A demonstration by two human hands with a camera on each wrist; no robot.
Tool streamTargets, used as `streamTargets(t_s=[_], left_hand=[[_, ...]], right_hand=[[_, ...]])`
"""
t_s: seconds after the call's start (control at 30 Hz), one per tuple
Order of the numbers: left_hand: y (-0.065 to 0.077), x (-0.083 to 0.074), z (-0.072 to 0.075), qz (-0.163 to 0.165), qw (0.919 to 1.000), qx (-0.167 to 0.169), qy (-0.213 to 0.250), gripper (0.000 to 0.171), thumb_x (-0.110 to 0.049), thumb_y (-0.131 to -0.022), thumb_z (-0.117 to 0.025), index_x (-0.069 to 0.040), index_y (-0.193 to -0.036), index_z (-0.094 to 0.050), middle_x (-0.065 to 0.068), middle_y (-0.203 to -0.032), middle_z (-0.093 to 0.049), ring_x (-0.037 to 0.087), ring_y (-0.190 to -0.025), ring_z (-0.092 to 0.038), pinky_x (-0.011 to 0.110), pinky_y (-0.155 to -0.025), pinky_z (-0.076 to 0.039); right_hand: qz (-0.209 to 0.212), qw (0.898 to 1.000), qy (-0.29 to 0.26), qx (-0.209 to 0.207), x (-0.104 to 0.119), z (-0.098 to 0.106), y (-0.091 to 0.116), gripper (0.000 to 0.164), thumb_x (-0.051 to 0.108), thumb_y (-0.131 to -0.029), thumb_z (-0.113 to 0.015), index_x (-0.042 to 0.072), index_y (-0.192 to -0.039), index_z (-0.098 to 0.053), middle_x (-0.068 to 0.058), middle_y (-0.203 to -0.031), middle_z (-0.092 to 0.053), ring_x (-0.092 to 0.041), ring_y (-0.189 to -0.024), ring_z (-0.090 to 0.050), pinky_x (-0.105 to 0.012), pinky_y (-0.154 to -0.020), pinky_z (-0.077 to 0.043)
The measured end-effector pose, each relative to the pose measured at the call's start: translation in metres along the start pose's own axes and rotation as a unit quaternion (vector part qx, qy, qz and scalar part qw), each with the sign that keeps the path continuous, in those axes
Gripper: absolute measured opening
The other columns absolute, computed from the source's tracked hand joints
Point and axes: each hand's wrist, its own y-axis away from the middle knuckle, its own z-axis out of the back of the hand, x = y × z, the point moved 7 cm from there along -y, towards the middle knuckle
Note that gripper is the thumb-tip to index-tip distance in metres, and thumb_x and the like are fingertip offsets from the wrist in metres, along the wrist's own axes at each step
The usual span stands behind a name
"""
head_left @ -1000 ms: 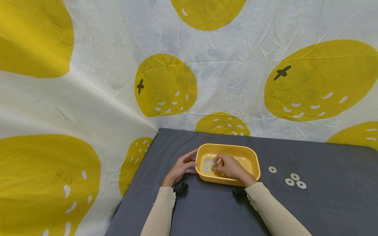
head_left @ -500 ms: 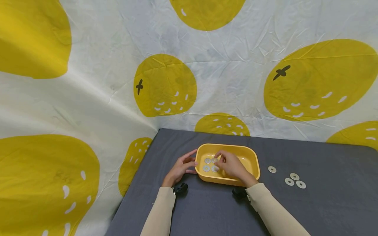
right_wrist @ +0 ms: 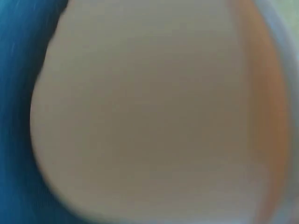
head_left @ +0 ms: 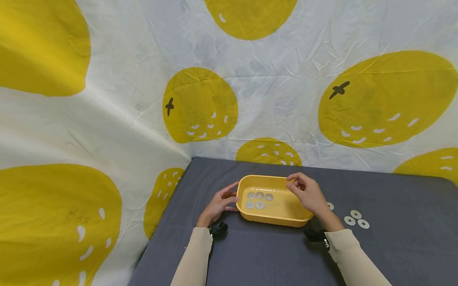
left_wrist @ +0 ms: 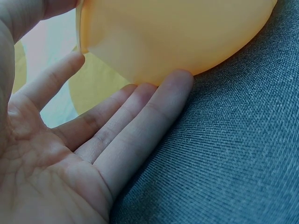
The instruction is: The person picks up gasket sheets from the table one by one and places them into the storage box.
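A yellow rectangular box stands on the dark cloth. On its floor toward the left lie flat metal washers, three in a back row and two in front of them. My left hand is at the box's left end, thumb at the rim. In the left wrist view its straight fingers touch the outer wall. Over the box's right end hovers my right hand, fingers loosely bent, with a gap between thumb and forefinger and nothing visible between them. The right wrist view is too blurred to show fingers.
More washers lie on the grey tablecloth right of the box, one partly hidden behind the right hand. A white curtain with yellow fruit shapes hangs behind and to the left of the table.
My right hand has let go of a washer, which lies in the back row, and has moved up and right from among the washers to the box's right end. The left hand stays put.
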Motion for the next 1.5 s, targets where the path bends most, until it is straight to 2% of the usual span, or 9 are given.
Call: streamTargets(t_s=[0.17, 0.4, 0.53, 0.7, 0.87, 1.03, 1.23, 1.5], left_hand=[[0.0, 0.001, 0.0, 0.0, 1.0, -0.002, -0.001, 0.065, -0.024, -0.094, -0.075, -0.035, -0.152, -0.049, 0.017, -0.142, -0.06, 0.025, -0.114, -0.069, 0.045, -0.087, -0.064], [0.0, 0.004, 0.001, 0.0, 1.0, 0.0, -0.003, 0.062, -0.02, -0.097, -0.071, -0.034, -0.153, -0.048, 0.018, -0.141, -0.06, 0.025, -0.111, -0.07, 0.044, -0.087, -0.064], [0.001, 0.005, 0.001, 0.0, 1.0, 0.0, -0.001, 0.063, -0.019, -0.097, -0.071, -0.034, -0.154, -0.047, 0.018, -0.141, -0.06, 0.024, -0.111, -0.07, 0.045, -0.087, -0.064], [0.002, 0.005, 0.0, 0.001, 1.0, -0.001, -0.002, 0.063, -0.02, -0.096, -0.071, -0.035, -0.153, -0.048, 0.017, -0.141, -0.06, 0.023, -0.112, -0.069, 0.045, -0.087, -0.064], [0.002, 0.004, 0.001, 0.001, 1.0, -0.001, -0.002, 0.064, -0.023, -0.096, -0.073, -0.037, -0.153, -0.048, 0.016, -0.142, -0.06, 0.024, -0.112, -0.069, 0.045, -0.087, -0.064], [0.002, 0.003, 0.001, -0.002, 1.0, 0.002, -0.002, 0.065, -0.024, -0.095, -0.073, -0.035, -0.153, -0.047, 0.018, -0.142, -0.059, 0.025, -0.113, -0.069, 0.045, -0.087, -0.064], [0.0, 0.004, 0.002, -0.003, 1.0, 0.003, -0.003, 0.064, -0.023, -0.096, -0.073, -0.036, -0.153, -0.048, 0.017, -0.142, -0.059, 0.027, -0.116, -0.068, 0.044, -0.088, -0.064], [0.0, 0.002, 0.002, -0.005, 1.0, 0.007, -0.001, 0.064, -0.023, -0.096, -0.073, -0.035, -0.153, -0.047, 0.017, -0.142, -0.06, 0.028, -0.116, -0.068, 0.045, -0.088, -0.064]], right_hand=[[-0.025, 0.999, 0.033, -0.021, -0.017, 0.037, 0.013, 0.025, 0.024, -0.102, -0.066, 0.002, -0.115, -0.067, -0.011, -0.081, -0.063, -0.013, -0.061, -0.049, -0.024, -0.051, -0.04], [-0.063, 0.993, 0.093, -0.026, -0.047, 0.084, 0.039, 0.029, 0.024, -0.101, -0.066, 0.002, -0.119, -0.066, -0.005, -0.082, -0.066, -0.008, -0.063, -0.051, -0.024, -0.052, -0.042], [-0.09, 0.985, 0.146, 0.003, -0.07, 0.104, 0.055, 0.029, 0.024, -0.101, -0.066, 0.001, -0.12, -0.065, -0.009, -0.086, -0.066, -0.006, -0.063, -0.049, -0.025, -0.053, -0.04], [-0.122, 0.973, 0.186, 0.056, -0.097, 0.122, 0.072, 0.034, 0.024, -0.102, -0.065, -0.003, -0.123, -0.064, -0.007, -0.087, -0.064, -0.006, -0.065, -0.05, -0.027, -0.052, -0.041], [-0.136, 0.963, 0.213, 0.096, -0.116, 0.131, 0.079, 0.034, 0.025, -0.098, -0.069, -0.002, -0.119, -0.067, -0.002, -0.086, -0.062, -0.005, -0.065, -0.048, -0.026, -0.056, -0.039], [-0.131, 0.953, 0.247, 0.114, -0.127, 0.134, 0.079, 0.026, 0.02, -0.093, -0.074, 0.001, -0.11, -0.07, 0.0, -0.085, -0.062, -0.006, -0.07, -0.048, -0.027, -0.063, -0.037], [-0.146, 0.951, 0.25, 0.112, -0.133, 0.135, 0.078, 0.027, 0.021, -0.092, -0.075, -0.001, -0.106, -0.069, -0.003, -0.085, -0.062, -0.015, -0.074, -0.052, -0.031, -0.065, -0.039], [-0.166, 0.949, 0.241, 0.117, -0.133, 0.135, 0.077, 0.028, 0.022, -0.091, -0.075, -0.002, -0.104, -0.067, -0.004, -0.086, -0.062, -0.014, -0.075, -0.053, -0.029, -0.065, -0.039]])
